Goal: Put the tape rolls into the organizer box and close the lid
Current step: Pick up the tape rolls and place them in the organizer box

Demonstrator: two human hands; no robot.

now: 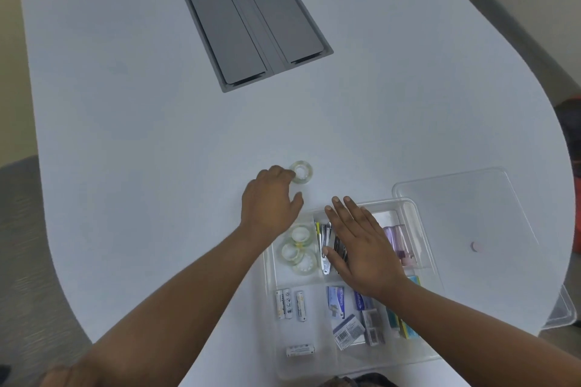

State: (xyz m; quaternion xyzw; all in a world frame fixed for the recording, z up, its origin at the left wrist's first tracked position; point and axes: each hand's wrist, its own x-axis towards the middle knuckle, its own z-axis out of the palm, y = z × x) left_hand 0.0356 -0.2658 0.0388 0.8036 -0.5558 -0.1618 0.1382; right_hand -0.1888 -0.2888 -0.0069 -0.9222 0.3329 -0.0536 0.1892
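Overhead, pale table (125, 104) – grey hatch (256, 25), left hand (270, 201) open by tape roll (302, 171), right hand (361, 242) flat, spread.

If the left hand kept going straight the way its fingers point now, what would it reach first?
The clear tape roll lying alone on the white table. The left hand points up and slightly right, fingertips at the roll's near edge; whether they touch it already is unclear.

Office: white meeting table (125, 104) with grey cable hatch (256, 25).
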